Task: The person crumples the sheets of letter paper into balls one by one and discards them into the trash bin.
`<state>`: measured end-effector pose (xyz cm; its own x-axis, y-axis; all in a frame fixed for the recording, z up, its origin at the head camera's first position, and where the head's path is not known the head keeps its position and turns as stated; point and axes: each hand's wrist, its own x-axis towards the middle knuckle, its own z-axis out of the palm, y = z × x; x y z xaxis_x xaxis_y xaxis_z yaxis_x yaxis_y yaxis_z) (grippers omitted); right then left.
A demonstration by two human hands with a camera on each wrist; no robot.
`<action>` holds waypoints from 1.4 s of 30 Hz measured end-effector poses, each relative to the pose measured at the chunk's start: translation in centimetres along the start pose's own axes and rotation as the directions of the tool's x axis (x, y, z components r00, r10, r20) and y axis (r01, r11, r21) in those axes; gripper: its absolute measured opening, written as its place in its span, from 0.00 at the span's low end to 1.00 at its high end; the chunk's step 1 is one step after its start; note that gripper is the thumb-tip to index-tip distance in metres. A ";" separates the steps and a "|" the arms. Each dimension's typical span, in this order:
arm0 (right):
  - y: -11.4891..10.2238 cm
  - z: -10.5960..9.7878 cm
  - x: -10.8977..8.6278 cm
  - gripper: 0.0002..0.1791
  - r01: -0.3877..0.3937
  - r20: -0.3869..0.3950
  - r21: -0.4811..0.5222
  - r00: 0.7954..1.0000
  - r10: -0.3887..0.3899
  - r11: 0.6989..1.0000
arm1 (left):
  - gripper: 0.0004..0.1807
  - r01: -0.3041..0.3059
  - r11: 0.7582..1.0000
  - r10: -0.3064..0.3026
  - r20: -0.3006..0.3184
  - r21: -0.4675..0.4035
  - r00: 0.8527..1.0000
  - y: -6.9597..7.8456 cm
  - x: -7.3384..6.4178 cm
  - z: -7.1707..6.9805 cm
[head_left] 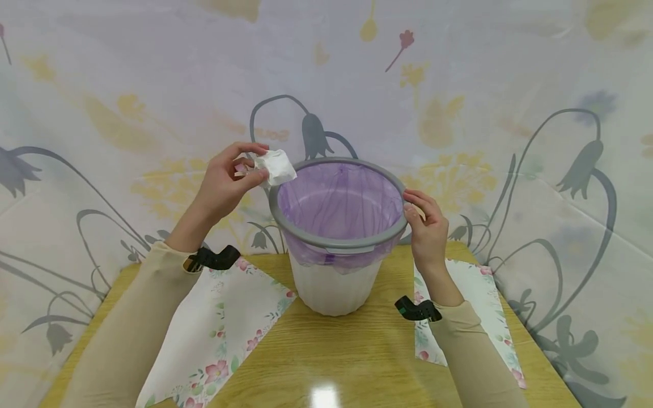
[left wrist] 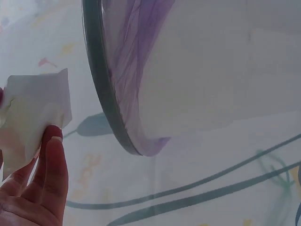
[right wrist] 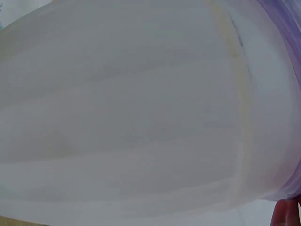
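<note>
A white trash can (head_left: 331,289) stands upright on the table, with a grey rim ring (head_left: 285,222) around its top. Its purple bag liner (head_left: 339,207) covers the inside and folds out below the ring. Between thumb and fingers my left hand (head_left: 221,178) pinches a crumpled white tissue (head_left: 279,167), just beside the can's left rim. The left wrist view shows the tissue (left wrist: 35,113) apart from the can. On the other side, my right hand (head_left: 429,229) holds the can's rim with fingertips and thumb. Only a fingertip (right wrist: 285,213) shows in the right wrist view, by the liner's edge.
The wooden table (head_left: 316,351) bears a white floral-edged mat (head_left: 204,323) on the left and another floral mat (head_left: 476,294) on the right, partly under my forearms. Directly behind the can hangs a flower-printed cloth backdrop (head_left: 204,85).
</note>
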<state>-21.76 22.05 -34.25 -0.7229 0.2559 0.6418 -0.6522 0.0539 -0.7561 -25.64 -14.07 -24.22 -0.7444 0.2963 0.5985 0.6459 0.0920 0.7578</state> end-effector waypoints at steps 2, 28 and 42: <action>0.1 0.0 0.0 0.15 -0.001 -0.002 -0.003 1.000 0.000 1.000 | 0.17 0.007 0.998 -0.009 0.039 0.058 0.999 0.3 0.9 0.3; 0.8 -0.1 -0.2 0.15 0.027 0.016 -0.017 1.000 -0.026 0.999 | 0.23 0.334 0.927 -0.367 0.599 0.170 0.712 0.5 9.0 5.2; 0.9 -0.1 -0.1 0.16 0.041 0.022 -0.019 0.999 -0.040 0.999 | 0.26 0.335 0.936 -0.325 0.637 0.110 0.699 0.0 8.7 4.5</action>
<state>-22.26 22.19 -35.05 -0.7011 0.2318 0.6744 -0.6765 0.0830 -0.7318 -31.39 -7.19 -20.20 -0.6224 0.7826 0.0067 0.3739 0.2898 0.8811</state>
